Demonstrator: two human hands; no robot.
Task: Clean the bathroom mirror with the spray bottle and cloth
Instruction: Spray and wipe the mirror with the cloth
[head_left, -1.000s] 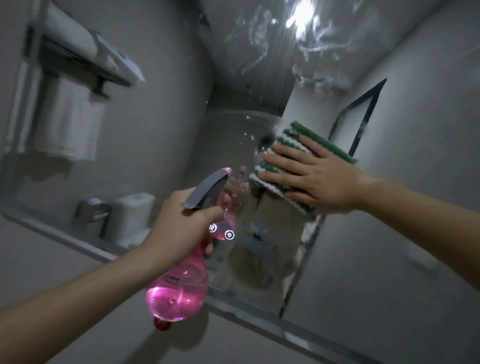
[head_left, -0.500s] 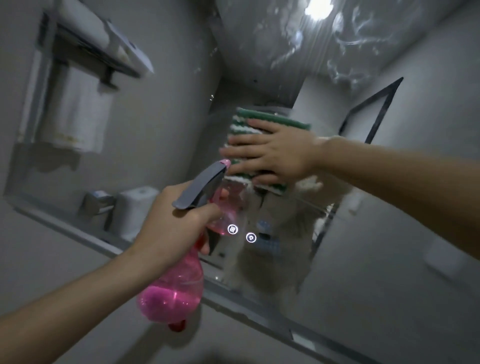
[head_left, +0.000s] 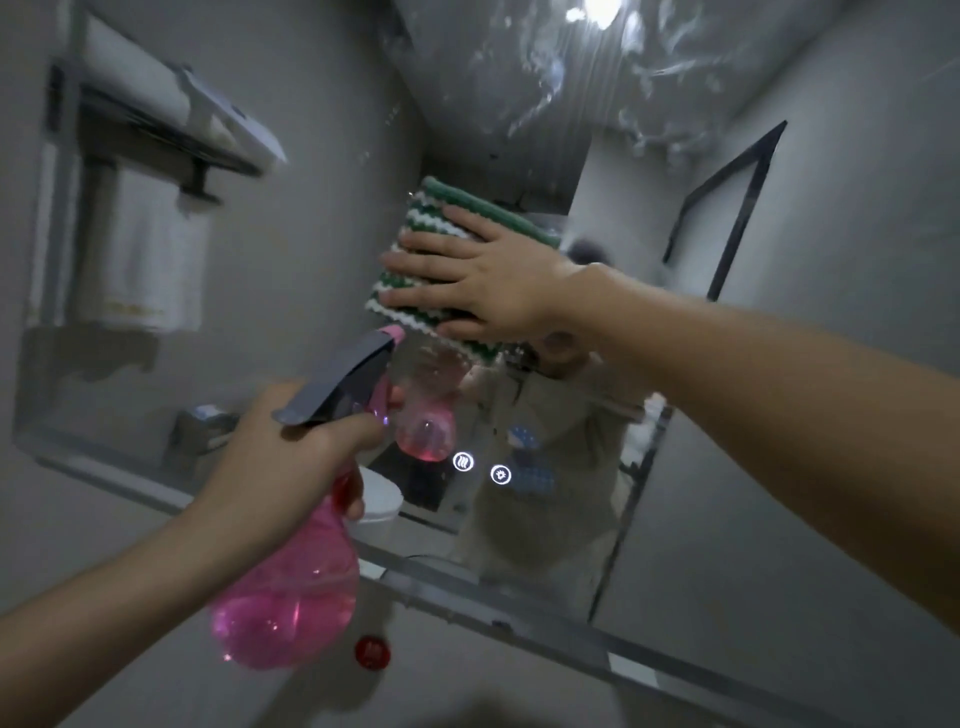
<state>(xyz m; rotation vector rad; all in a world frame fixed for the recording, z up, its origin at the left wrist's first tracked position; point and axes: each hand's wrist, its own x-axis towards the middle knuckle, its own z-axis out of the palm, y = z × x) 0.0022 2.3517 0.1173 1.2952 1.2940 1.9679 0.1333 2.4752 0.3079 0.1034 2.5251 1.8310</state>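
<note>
The large wall mirror (head_left: 519, 104) fills most of the view, with cloudy smears across its upper part. My right hand (head_left: 483, 280) presses a green-and-white striped cloth (head_left: 415, 228) flat against the glass with straight, spread fingers. My left hand (head_left: 280, 457) grips the neck of a pink spray bottle (head_left: 291, 597) with a grey trigger head, held just in front of the mirror below the cloth. The nozzle points toward the glass.
Two lit round touch icons (head_left: 480, 467) glow on the mirror near its lower edge. The mirror's metal bottom frame (head_left: 519, 613) runs diagonally. A towel rack with a white towel (head_left: 140, 249) shows as a reflection at left. A small red round object (head_left: 372, 650) lies below the bottle.
My right hand has slid the cloth up and to the left across the glass over the last second. The left hand keeps the spray bottle in much the same place.
</note>
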